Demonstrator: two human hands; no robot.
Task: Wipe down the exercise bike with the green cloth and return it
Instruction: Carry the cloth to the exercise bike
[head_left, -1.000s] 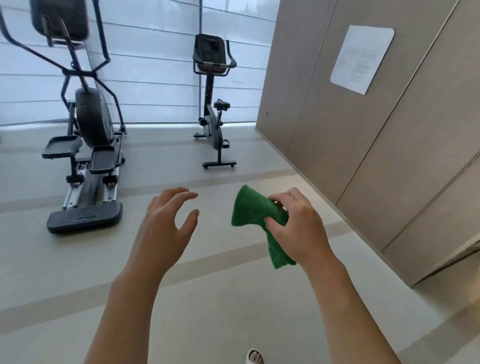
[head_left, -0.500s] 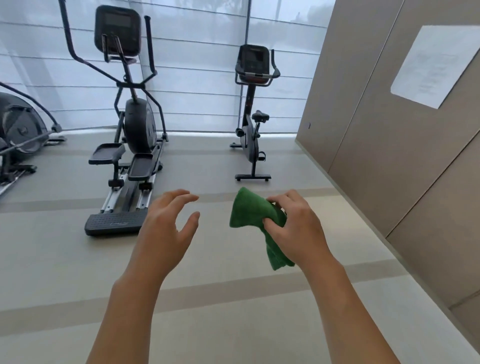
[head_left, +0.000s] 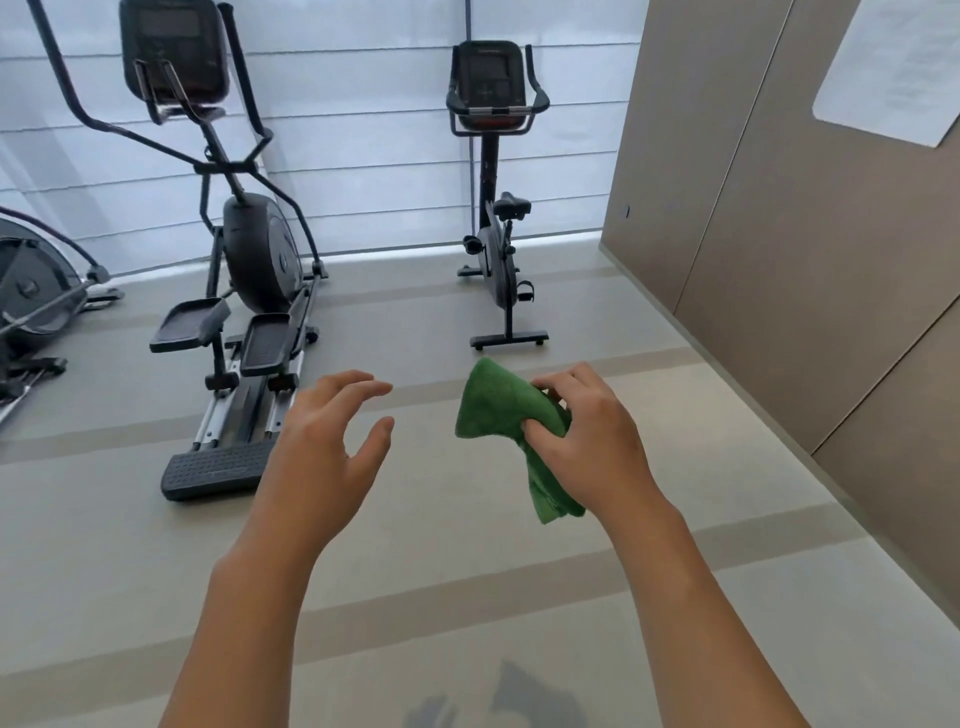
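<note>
A black upright exercise bike stands ahead by the window, right of centre, with its console at the top and its saddle facing me. The bunched green cloth is gripped in my right hand, well short of the bike, with one end hanging below my fist. My left hand floats beside it, fingers spread, holding nothing. Both hands are over bare floor.
A black elliptical trainer stands to the left of the bike. Part of another machine shows at the far left edge. A brown panelled wall with a white paper notice runs along the right. Beige striped floor lies between me and the bike.
The view has swung left and drawn nearer, so the bike and elliptical look larger and more central. Both hands keep the same pose, with the cloth still in the right.
</note>
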